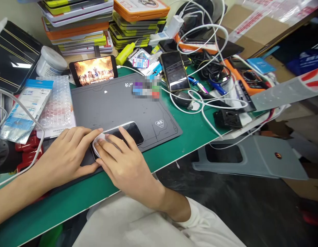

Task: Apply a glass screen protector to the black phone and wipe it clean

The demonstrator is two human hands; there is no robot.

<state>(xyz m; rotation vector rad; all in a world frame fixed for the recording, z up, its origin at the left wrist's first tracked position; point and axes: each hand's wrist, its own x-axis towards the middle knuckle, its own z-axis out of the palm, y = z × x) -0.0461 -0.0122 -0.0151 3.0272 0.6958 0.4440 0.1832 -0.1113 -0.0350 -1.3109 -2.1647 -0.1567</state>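
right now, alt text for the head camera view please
Right hand rests on a rounded white object over a dark phone, left hand at one end; beyond a gray mat, a lit phone stands before stacked cases.

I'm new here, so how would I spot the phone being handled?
On the green table, find the grey mat. The phone lies at its near edge, partly under the right hand. Unlike the lit phone beyond and the dark one among the cables, it has a white pad on it.
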